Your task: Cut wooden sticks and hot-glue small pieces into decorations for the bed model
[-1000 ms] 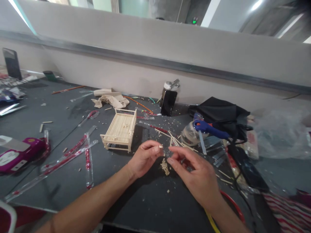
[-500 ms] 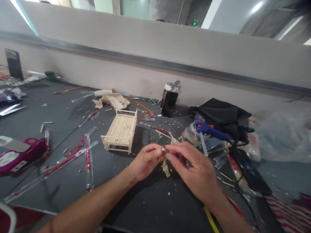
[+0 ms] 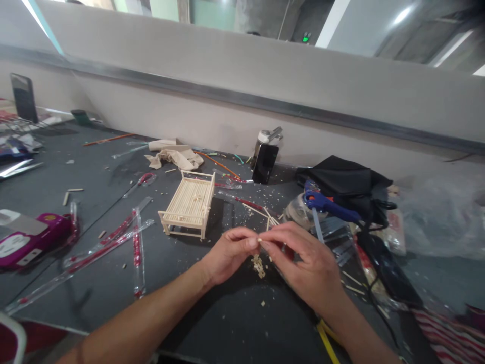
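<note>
My left hand (image 3: pixel 229 253) and my right hand (image 3: pixel 303 265) meet over the dark table (image 3: pixel 212 313), fingertips pinched together on a tiny piece of pale wood (image 3: pixel 259 239). Just below them lies a small heap of cut wood bits (image 3: pixel 258 265). A miniature bed made of pale sticks (image 3: pixel 188 203) stands behind and to the left of my left hand. Loose thin sticks (image 3: pixel 270 218) lie just beyond my fingers.
A blue glue gun (image 3: pixel 329 206) rests on a clear dish at the right, beside a black bag (image 3: pixel 346 182). A black phone leans on a bottle (image 3: pixel 265 156) at the wall. Clear wrappers with red sticks (image 3: pixel 113 242) and a magenta device (image 3: pixel 28 241) lie at the left.
My hands were a little apart, the left pinching the small wood piece. They have closed together, and both sets of fingertips now hold it.
</note>
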Motion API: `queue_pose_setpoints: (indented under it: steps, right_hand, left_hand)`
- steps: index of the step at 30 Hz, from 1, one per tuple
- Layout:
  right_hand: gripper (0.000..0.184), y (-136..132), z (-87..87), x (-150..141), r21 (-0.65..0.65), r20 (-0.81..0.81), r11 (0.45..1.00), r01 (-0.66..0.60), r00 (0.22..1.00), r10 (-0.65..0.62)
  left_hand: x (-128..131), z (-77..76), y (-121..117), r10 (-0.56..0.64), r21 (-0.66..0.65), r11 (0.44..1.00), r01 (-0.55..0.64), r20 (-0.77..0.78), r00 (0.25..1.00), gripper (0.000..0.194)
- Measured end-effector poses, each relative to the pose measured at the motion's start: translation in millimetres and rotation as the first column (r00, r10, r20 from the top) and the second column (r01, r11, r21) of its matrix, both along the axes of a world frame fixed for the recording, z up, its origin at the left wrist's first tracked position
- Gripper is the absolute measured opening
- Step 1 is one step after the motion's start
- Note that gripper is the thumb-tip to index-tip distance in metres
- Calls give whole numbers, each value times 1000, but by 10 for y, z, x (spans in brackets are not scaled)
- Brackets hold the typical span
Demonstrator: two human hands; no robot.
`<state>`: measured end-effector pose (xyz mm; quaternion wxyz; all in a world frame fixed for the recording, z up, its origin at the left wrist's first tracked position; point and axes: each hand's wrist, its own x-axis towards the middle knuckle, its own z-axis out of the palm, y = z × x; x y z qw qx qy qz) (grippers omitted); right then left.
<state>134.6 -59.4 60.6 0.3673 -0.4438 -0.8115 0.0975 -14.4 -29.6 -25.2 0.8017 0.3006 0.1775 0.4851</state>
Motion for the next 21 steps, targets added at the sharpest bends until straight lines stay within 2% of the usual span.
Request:
queue_pose_setpoints:
  steps: [6, 21]
  right_hand:
    - [9, -7, 26, 34, -58, -23, 998, 22, 999, -24]
    - [10, 41, 25, 59, -149, 53, 989, 8, 999, -1]
  left_hand:
    - [-14, 30, 4, -36, 10, 999, 36, -6, 999, 31]
    - [-24, 41, 22, 14, -19, 1000, -15, -64, 998, 21]
